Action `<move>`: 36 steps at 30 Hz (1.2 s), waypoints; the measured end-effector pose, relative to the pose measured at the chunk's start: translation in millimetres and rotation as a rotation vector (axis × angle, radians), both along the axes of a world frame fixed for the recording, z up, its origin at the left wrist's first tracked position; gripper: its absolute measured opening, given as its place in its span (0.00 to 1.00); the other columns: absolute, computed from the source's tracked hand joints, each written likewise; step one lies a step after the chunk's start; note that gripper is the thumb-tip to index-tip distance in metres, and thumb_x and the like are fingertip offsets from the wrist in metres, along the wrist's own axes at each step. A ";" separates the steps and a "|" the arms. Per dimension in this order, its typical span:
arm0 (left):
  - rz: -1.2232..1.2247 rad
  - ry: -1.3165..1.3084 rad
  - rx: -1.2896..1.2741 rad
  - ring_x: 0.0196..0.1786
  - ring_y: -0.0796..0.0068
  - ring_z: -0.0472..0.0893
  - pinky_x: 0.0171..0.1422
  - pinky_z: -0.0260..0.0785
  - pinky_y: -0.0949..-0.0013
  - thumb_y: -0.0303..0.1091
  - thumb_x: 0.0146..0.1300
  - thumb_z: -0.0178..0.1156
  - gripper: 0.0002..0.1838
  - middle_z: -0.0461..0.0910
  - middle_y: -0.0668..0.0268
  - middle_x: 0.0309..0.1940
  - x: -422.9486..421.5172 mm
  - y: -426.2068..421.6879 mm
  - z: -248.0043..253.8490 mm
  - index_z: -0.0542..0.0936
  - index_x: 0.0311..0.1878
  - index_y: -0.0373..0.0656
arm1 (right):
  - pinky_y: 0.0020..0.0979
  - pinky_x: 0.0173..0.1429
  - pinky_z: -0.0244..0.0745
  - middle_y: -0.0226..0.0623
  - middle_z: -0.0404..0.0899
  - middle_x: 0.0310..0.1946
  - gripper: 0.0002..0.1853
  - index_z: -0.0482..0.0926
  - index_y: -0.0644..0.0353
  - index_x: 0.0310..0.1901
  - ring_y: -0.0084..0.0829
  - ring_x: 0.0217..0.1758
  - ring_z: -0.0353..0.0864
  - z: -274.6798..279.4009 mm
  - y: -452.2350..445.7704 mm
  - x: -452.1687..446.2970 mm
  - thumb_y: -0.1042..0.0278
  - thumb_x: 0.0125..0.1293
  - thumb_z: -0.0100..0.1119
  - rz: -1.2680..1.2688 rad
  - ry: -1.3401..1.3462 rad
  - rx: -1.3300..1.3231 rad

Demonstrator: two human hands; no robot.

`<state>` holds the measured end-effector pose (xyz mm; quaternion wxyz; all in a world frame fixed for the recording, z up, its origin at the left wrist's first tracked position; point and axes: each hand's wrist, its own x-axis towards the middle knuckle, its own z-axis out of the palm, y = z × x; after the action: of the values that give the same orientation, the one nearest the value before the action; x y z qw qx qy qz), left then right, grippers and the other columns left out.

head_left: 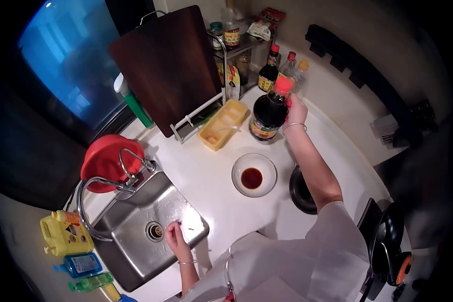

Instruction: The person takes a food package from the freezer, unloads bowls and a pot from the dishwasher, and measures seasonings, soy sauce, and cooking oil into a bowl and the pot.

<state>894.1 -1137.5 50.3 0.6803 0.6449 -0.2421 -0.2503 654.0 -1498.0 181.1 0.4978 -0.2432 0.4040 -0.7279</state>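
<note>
My right hand (296,111) grips the handle of a large dark soy sauce bottle (268,113). The bottle stands upright with its red cap on, at the back of the white counter; I cannot tell whether its base touches the surface. In front of it sits a bowl (254,190) with a small pool of dark brown sauce (251,178) in the bottom. Over the right side of the steel sink (136,251), my left hand (177,240) is loosely closed, fingers curled together, and I see nothing held in it.
A yellow divided seasoning box (223,124) stands beside a dark cutting board (166,65) in a rack. Several sauce bottles (269,70) line the back wall. A red basin (93,161) sits behind the faucet (88,201). A black round pan or lid (301,191) lies under my right forearm.
</note>
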 end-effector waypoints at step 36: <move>-0.082 0.119 0.071 0.42 0.75 0.75 0.49 0.67 0.74 0.33 0.64 0.49 0.08 0.74 0.62 0.40 -8.2 -20.8 -13.1 0.71 0.39 0.38 | 0.34 0.42 0.66 0.40 0.72 0.30 0.15 0.69 0.63 0.36 0.36 0.33 0.71 -127.2 -155.3 -46.9 0.59 0.58 0.55 -0.517 0.668 -0.135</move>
<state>886.0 -1158.3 37.2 0.6595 0.6420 -0.2184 -0.3244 607.1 -1653.3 53.9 0.1238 -0.3886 0.5420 -0.7348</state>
